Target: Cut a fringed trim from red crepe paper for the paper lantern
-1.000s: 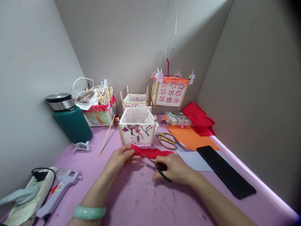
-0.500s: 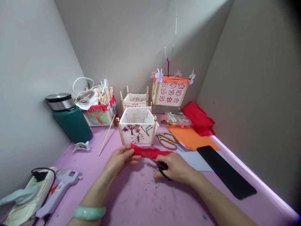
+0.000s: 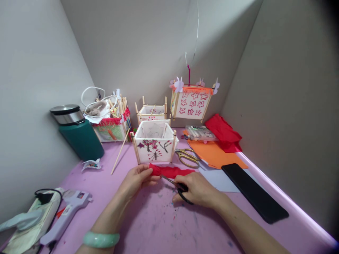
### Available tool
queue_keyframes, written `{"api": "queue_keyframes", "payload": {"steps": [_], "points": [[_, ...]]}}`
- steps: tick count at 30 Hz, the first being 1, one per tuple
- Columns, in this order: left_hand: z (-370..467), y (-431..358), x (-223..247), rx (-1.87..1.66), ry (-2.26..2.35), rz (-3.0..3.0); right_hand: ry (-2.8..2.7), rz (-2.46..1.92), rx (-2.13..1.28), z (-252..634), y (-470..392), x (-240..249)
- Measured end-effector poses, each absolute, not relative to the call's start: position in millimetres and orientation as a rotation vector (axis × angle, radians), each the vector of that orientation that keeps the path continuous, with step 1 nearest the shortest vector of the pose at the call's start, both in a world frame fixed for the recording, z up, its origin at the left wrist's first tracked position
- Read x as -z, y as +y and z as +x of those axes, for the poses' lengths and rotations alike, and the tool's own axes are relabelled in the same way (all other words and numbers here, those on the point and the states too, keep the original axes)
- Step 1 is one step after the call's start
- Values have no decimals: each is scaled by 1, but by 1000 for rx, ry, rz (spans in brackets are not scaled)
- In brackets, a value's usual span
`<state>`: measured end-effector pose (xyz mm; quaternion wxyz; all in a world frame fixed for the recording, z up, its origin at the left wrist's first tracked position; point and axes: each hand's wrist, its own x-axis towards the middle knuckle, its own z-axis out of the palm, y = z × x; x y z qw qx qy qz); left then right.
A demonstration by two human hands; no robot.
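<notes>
My left hand (image 3: 139,178) pinches the left end of a strip of red paper (image 3: 172,171) between thumb and fingers. Small black-handled scissors (image 3: 183,192) are in my right hand (image 3: 197,190), their blades pointing left and touching the strip's lower edge near my left fingertips. The strip's right end lies behind my right hand. Just beyond the strip stands a white box lantern (image 3: 155,148) with wooden corner sticks and a drawn flower pattern.
Gold scissors (image 3: 188,157), orange paper (image 3: 217,155) and a black phone-like slab (image 3: 254,192) lie right. A decorated lantern (image 3: 192,104) hangs behind. Left are a green bottle (image 3: 82,137), a thin stick (image 3: 120,151) and a glue gun (image 3: 66,215).
My left hand and the held end of the red strip have shifted slightly right. The scissors' blades look closer together, and my right hand has barely moved.
</notes>
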<state>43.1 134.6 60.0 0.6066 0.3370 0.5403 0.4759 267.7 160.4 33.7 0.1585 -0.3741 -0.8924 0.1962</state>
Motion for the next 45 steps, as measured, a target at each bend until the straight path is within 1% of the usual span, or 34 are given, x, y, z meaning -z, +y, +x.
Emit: {"api": "queue_keyframes", "payload": {"steps": [26, 39, 45], "points": [[45, 133, -59, -1086, 1236, 760, -2536, -1096, -553, 263, 157, -38], [49, 135, -51, -1067, 1208, 755, -2548, -1120, -530, 262, 157, -38], [48, 136, -52, -1066, 1201, 746, -2555, -1124, -568, 262, 156, -37]]}}
